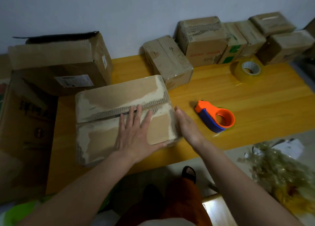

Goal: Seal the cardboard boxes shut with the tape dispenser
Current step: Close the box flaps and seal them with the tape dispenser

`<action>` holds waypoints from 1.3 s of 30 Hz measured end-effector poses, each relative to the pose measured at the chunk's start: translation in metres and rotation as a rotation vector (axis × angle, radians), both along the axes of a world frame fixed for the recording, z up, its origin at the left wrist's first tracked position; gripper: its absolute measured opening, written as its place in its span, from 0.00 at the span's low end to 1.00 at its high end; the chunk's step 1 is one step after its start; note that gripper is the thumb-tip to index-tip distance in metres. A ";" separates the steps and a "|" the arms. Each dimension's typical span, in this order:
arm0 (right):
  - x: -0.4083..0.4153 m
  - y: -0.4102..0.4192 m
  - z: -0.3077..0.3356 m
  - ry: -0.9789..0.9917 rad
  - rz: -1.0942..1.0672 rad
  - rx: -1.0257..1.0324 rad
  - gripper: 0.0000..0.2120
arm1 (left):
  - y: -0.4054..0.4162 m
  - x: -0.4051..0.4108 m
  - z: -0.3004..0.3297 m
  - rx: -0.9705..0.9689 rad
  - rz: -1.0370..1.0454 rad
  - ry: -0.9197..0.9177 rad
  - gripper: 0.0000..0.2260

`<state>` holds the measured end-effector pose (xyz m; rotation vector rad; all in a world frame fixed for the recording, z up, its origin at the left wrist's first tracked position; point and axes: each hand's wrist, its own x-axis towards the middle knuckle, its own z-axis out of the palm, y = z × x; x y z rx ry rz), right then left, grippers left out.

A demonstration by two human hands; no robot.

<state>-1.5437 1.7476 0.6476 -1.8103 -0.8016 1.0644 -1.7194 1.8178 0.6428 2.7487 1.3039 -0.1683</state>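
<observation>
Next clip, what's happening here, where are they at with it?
A person is closing a worn cardboard box on a yellow table. The left hand presses flat on its top flaps near the centre seam, and the right hand rests open against the box's right side. No fresh tape shows on that seam. The orange and blue tape dispenser lies untouched on the table to the right, with a tape roll further back beside a row of smaller boxes.
</observation>
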 end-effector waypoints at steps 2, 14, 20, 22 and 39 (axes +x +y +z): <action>-0.012 0.001 -0.009 -0.123 -0.114 0.064 0.20 | -0.006 0.009 -0.003 0.022 0.032 0.004 0.52; -0.005 0.044 -0.021 0.452 -0.726 0.035 0.31 | -0.006 0.041 -0.007 0.028 0.238 0.018 0.54; -0.016 0.028 -0.013 -0.063 -0.558 0.038 0.23 | -0.004 0.039 0.001 -0.060 0.181 0.049 0.51; -0.016 0.020 -0.014 -0.178 -0.387 0.111 0.18 | 0.008 0.019 0.004 -0.069 0.083 0.028 0.45; -0.034 0.053 0.009 -0.054 -0.147 -0.031 0.35 | 0.033 -0.111 0.012 -0.072 0.638 0.002 0.44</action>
